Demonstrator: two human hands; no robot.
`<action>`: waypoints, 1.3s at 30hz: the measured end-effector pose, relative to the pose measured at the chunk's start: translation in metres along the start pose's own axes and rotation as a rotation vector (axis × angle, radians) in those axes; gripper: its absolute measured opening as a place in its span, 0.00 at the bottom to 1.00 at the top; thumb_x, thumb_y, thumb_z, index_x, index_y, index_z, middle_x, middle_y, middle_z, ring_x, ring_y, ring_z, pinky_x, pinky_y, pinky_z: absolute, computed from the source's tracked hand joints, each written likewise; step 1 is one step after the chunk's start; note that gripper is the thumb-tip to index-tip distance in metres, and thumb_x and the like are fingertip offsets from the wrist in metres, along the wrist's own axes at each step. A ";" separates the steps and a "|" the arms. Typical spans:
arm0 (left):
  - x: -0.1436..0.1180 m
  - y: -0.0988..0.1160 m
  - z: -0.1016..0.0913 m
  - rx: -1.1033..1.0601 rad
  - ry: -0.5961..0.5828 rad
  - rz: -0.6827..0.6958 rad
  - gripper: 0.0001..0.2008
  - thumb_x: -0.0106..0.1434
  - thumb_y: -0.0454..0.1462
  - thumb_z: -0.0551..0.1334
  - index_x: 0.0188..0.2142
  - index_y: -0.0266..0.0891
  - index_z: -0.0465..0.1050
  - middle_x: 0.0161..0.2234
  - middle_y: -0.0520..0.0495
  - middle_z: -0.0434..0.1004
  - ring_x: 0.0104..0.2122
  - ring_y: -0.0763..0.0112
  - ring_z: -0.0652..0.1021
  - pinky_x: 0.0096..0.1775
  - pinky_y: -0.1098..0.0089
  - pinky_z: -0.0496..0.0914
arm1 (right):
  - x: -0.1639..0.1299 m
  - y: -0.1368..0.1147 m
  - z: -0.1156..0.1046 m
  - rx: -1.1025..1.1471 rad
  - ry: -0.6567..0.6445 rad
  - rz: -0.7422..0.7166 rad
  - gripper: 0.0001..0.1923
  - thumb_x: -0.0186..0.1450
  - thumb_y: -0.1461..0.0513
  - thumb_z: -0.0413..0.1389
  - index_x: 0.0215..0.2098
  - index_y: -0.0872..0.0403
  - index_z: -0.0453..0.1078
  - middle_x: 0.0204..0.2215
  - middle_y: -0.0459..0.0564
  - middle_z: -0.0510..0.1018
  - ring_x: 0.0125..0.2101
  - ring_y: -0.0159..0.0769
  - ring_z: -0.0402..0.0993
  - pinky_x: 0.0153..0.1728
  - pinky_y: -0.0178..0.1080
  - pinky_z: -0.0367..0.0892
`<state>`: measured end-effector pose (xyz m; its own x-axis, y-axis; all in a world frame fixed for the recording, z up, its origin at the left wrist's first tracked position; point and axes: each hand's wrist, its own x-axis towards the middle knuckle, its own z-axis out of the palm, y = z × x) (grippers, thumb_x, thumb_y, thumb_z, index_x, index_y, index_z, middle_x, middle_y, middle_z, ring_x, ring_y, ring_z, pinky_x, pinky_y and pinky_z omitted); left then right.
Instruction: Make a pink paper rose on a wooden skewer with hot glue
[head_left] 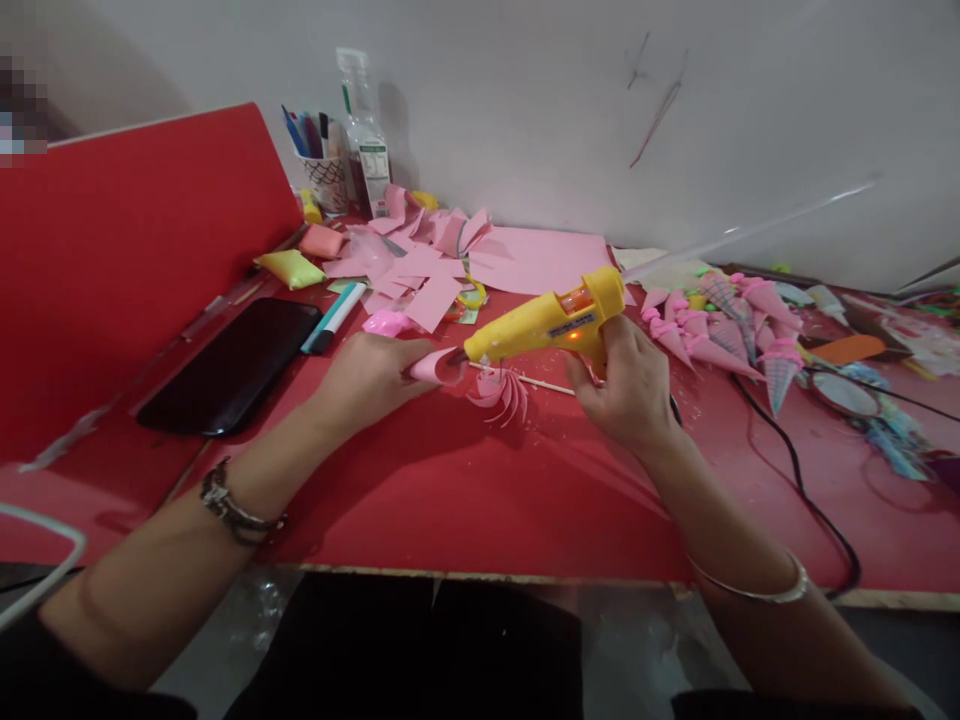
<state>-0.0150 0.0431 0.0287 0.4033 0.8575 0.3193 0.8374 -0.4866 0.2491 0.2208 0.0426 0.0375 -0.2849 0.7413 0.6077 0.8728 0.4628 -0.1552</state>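
Forearms fill the bottom of the frame, a beaded bracelet on the left wrist, a thin bangle on the right. My left hand (367, 375) sits centre-left, fingers pinched around a small curled pink paper piece (435, 366), presenting its edge to the nozzle. My right hand (626, 385) at centre-right is wrapped round the grip of a yellow glue gun (544, 322), barrel levelled leftward so the tip meets the paper; an orange glow shows on its body, so I judge it powered. Black cord (795, 480) runs off lower right, kept clear of the work.

Just below the nozzle, on the red table (480, 500), lies a pink petal fan (501, 392) on a thin stick (544, 385), parked between both hands.

Right of centre, a row of pink paper cones (712, 335) lies grouped together. Cut pink paper squares (424, 265) pile up at upper centre. A black phone (232, 365) lies at left, a marker (334, 318) beside it, a pen cup (324, 180) and clear bottle (364, 130) against the wall.

Hard to read: whether the nozzle actually touches the paper, trigger finger hidden behind the gun, the bottle's label illegible, far-right clutter blurred and cropped, upper-left corner pixelated.
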 end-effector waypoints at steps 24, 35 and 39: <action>0.001 0.000 0.012 -0.433 0.004 0.000 0.16 0.51 0.45 0.59 0.15 0.37 0.64 0.10 0.57 0.65 0.12 0.81 0.64 0.18 0.78 0.58 | -0.005 0.000 0.008 -0.106 0.221 -0.185 0.06 0.57 0.64 0.47 0.34 0.52 0.54 0.26 0.48 0.67 0.28 0.38 0.67 0.23 0.37 0.62; 0.001 -0.002 0.013 -0.377 0.050 0.077 0.12 0.52 0.41 0.59 0.19 0.35 0.68 0.10 0.56 0.64 0.13 0.81 0.63 0.18 0.77 0.56 | -0.006 -0.003 0.010 -0.093 0.188 -0.124 0.05 0.59 0.60 0.46 0.33 0.52 0.53 0.24 0.46 0.66 0.25 0.36 0.66 0.20 0.36 0.60; 0.001 -0.002 0.012 -0.323 0.124 0.119 0.11 0.51 0.38 0.59 0.18 0.35 0.66 0.12 0.56 0.62 0.14 0.81 0.62 0.18 0.77 0.54 | -0.006 -0.005 0.011 -0.082 0.180 -0.075 0.17 0.57 0.49 0.49 0.35 0.52 0.54 0.24 0.46 0.65 0.25 0.36 0.66 0.21 0.37 0.60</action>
<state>-0.0115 0.0468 0.0171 0.4267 0.7748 0.4665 0.6196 -0.6262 0.4733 0.2143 0.0411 0.0260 -0.2810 0.6044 0.7455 0.8835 0.4663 -0.0450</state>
